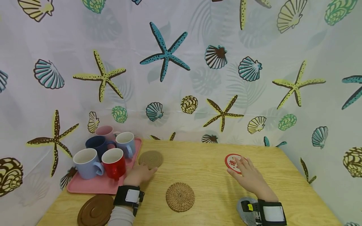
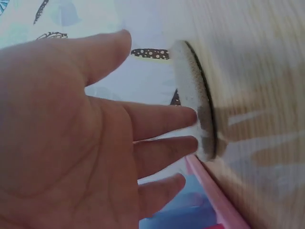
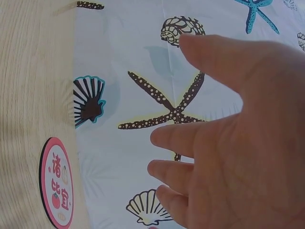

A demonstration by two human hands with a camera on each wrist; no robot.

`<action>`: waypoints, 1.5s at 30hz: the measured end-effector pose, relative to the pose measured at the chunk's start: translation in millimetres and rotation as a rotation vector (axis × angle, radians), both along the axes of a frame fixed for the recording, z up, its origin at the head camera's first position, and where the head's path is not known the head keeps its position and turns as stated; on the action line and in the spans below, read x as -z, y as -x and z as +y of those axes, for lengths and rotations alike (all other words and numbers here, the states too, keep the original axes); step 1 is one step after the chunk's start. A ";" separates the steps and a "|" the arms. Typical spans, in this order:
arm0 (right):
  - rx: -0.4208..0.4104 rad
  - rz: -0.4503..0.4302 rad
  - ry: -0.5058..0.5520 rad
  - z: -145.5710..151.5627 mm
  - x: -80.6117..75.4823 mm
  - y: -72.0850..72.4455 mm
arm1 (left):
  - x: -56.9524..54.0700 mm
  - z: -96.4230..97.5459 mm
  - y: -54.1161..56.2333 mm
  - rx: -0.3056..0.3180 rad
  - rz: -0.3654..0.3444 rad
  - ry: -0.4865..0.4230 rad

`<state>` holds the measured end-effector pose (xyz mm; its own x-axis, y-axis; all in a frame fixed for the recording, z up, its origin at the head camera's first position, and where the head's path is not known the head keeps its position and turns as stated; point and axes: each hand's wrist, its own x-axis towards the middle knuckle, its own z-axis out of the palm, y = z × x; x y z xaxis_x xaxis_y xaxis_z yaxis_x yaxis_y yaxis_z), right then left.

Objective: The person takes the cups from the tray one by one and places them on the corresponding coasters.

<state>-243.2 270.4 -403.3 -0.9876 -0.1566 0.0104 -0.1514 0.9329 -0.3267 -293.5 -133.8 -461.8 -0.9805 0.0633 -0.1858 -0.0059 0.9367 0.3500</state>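
Note:
My left hand (image 1: 140,174) is at the near edge of a round tan coaster (image 1: 152,158). In the left wrist view its fingers are extended, the tips overlapping the side of that coaster (image 2: 188,90); whether they touch it I cannot tell. Over a round white coaster with a red rim and red characters (image 1: 232,160) my right hand (image 1: 249,177) reaches with fingers spread loosely. The right wrist view shows this hand (image 3: 243,133) holding nothing, apart from the printed coaster (image 3: 57,183). A round woven coaster (image 1: 180,197) lies between the hands.
On the left, a pink tray (image 1: 93,187) bears several mugs, including a red mug (image 1: 114,166) and a navy mug (image 1: 97,146). A brown round coaster (image 1: 96,208) lies before it. Beneath my right wrist is a grey coaster (image 1: 249,216). A patterned curtain (image 1: 181,94) closes off the back.

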 end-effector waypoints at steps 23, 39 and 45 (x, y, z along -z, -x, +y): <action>-0.005 -0.015 0.059 9.5 -1.2 -3.4 | -38.3 131.6 -75.1 0.452 -0.025 0.175; 0.002 -0.020 0.060 8.9 -3.2 -4.3 | -13.7 137.8 -63.9 0.406 0.123 0.238; -0.001 -0.014 0.062 9.3 -1.6 -3.0 | -4.5 135.6 -46.3 0.386 0.179 0.239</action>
<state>-240.2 279.7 -401.7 -0.9876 -0.1565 0.0066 -0.1470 0.9108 -0.3858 -247.1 1.9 -457.3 -0.9117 0.4047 -0.0705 0.3984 0.9129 0.0886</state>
